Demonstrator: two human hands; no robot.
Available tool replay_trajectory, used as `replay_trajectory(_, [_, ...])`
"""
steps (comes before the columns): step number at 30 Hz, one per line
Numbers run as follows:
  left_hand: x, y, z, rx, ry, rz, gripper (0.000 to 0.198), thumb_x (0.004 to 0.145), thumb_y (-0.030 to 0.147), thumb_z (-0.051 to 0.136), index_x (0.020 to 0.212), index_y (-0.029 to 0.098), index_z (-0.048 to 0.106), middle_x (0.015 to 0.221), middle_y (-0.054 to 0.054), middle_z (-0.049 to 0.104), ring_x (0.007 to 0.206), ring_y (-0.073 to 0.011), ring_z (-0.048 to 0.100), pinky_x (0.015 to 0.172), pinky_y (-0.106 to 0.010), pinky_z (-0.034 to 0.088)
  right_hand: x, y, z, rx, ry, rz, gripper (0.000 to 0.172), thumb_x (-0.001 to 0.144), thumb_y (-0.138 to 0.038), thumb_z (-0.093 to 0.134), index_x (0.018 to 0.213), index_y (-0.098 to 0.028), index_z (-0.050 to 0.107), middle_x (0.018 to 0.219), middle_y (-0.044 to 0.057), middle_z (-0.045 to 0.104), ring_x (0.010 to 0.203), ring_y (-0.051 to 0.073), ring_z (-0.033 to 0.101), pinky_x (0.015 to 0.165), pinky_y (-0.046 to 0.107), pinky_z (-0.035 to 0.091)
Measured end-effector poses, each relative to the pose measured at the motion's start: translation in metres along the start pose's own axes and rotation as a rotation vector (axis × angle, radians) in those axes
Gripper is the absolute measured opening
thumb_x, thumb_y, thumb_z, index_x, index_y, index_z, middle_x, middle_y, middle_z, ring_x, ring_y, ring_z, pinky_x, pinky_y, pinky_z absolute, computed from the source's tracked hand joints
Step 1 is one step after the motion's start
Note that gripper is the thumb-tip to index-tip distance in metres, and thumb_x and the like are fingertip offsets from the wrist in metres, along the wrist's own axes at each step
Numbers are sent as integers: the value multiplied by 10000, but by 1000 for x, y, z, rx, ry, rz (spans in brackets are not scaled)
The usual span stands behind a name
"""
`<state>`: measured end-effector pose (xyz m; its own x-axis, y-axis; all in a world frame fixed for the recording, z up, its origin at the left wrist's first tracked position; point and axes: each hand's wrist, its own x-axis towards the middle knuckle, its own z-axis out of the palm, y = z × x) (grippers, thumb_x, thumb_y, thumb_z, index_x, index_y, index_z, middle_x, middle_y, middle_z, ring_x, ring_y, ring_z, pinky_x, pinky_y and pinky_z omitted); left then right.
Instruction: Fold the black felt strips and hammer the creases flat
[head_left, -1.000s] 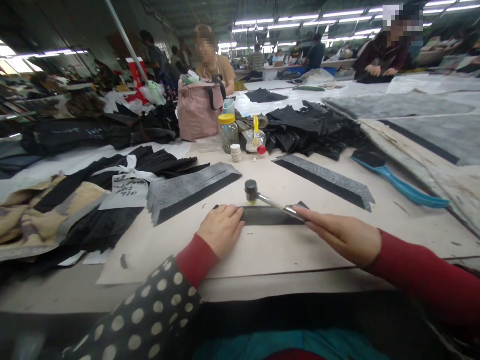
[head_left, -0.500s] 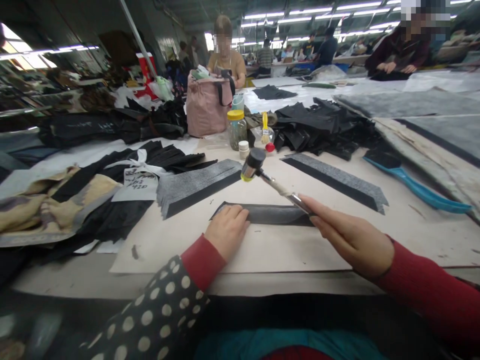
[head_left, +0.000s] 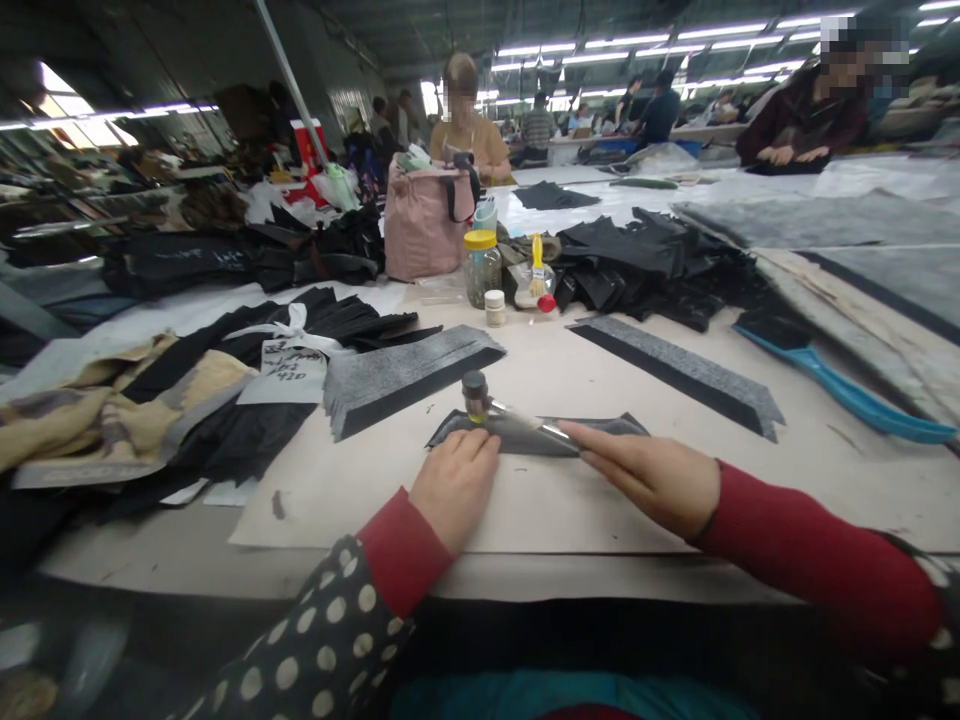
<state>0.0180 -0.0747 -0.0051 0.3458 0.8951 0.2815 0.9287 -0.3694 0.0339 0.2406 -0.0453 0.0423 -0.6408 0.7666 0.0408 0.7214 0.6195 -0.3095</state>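
Your left hand (head_left: pixel 459 485) is resting palm down, fingers extended and close together, covering the near-left part of a long, flat, dark grey-and-black strip (head_left: pixel 517 434); it isn't gripping anything visible. Your right hand (head_left: pixel 652 478) is holding a small hammer (head_left: pixel 475 393) with a dark cylindrical head and slim metal handle, fingers nearly straight along it, thumb hidden. The strip is lying on the pale board (head_left: pixel 570 510), just ahead of both hands, long axis running left to right. Left hand is nearer, touching it; right-hand contact, can't tell. Hammer head is sitting just beyond the left fingertips, over the strip's left part; contact unclear.
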Motion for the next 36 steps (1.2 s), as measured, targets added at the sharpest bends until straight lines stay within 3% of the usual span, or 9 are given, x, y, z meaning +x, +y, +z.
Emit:
replay_trajectory(4, [-1,1,0,12,3,1,278,855,187,380,1088,126,518,1060,-97,554,971,-219,478,826,-373,435,8,-1,2,37,137,20,466,889,-314,224,1334,-220,326,1096,54,611,896,172,612,750,277,480])
replay_trajectory(9, [-1,1,-1,6,-6,13,216,841,151,393,1000,146,539,987,-82,564,936,-204,490,812,-358,441,18,1,7,-75,-42,-1,452,878,-298,259,1298,-204,395,917,71,675,776,207,640,680,310,493])
replay_trajectory(13, [-1,1,-1,3,17,15,205,846,155,386,990,152,532,988,-87,557,952,-204,485,821,-360,437,16,-1,6,-25,151,-4,455,886,-317,256,1329,-248,332,1057,39,631,883,182,616,737,278,480])
replay_trajectory(17, [-2,1,-1,4,7,10,211,846,157,383,989,157,538,988,-82,559,940,-203,485,818,-357,437,11,0,7,-107,9,8,452,877,-300,258,1297,-205,396,925,64,669,774,197,634,681,298,491])
replay_trajectory(19, [-2,1,-2,5,5,1,213,844,158,388,991,156,542,985,-81,559,934,-205,484,815,-355,437,5,5,5,-92,17,-3,453,881,-316,241,1293,-216,401,920,63,670,779,199,632,676,303,491])
replay_trajectory(22, [-2,1,-2,4,14,-6,224,838,156,398,1011,154,542,1007,-81,553,937,-206,483,821,-353,434,-9,15,2,-37,154,33,467,886,-333,231,1330,-233,334,995,56,651,828,190,623,697,300,490])
replay_trajectory(27, [-1,1,-1,10,10,7,219,826,152,416,996,151,554,983,-84,563,923,-209,492,814,-358,439,-36,31,-2,-49,57,130,445,880,-330,251,1275,-226,427,911,52,675,756,191,638,673,315,505])
replay_trajectory(32, [-1,-1,0,27,29,14,240,815,144,428,1019,142,556,1005,-88,565,914,-215,494,811,-368,449,-61,45,-9,6,185,173,455,878,-361,263,1295,-236,397,1096,38,613,887,187,618,762,305,500])
replay_trajectory(36, [-1,-4,3,42,35,43,235,810,141,436,1005,131,568,990,-91,572,904,-223,500,807,-379,458,-76,56,-11,-23,104,250,438,873,-346,277,1260,-232,449,1036,51,641,845,203,631,747,340,508])
